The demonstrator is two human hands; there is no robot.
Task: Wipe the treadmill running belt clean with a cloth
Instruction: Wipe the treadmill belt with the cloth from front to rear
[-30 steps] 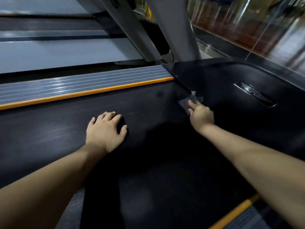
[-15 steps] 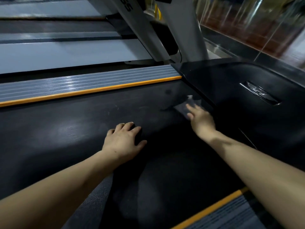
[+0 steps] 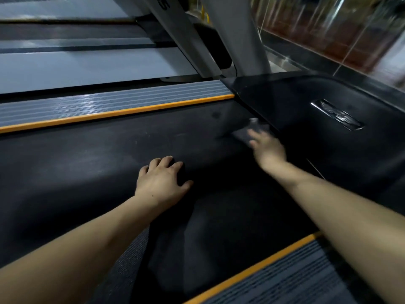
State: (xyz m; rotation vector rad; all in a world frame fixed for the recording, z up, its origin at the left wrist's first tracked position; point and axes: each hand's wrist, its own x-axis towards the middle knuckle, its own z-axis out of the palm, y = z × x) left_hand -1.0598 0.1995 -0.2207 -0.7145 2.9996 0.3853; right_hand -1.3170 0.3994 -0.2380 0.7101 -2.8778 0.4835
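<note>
The black running belt (image 3: 87, 163) fills the middle of the view. My left hand (image 3: 161, 183) rests palm down on the belt with fingers spread. My right hand (image 3: 266, 148), blurred by motion, presses a small grey cloth (image 3: 247, 131) flat onto the belt at its far end, right beside the black motor cover (image 3: 306, 132). The fingers of that hand lie straight over the cloth and hide most of it.
A grey ribbed side rail with an orange strip (image 3: 114, 106) runs along the belt's far side; another orange-edged rail (image 3: 274, 275) lies at the near right. Grey uprights (image 3: 247, 40) rise behind the motor cover. A glass wall (image 3: 339, 29) stands at the back right.
My right hand has slid the cloth a short way along the belt's front edge by the motor cover. My left hand has shifted right on the belt as the view moved.
</note>
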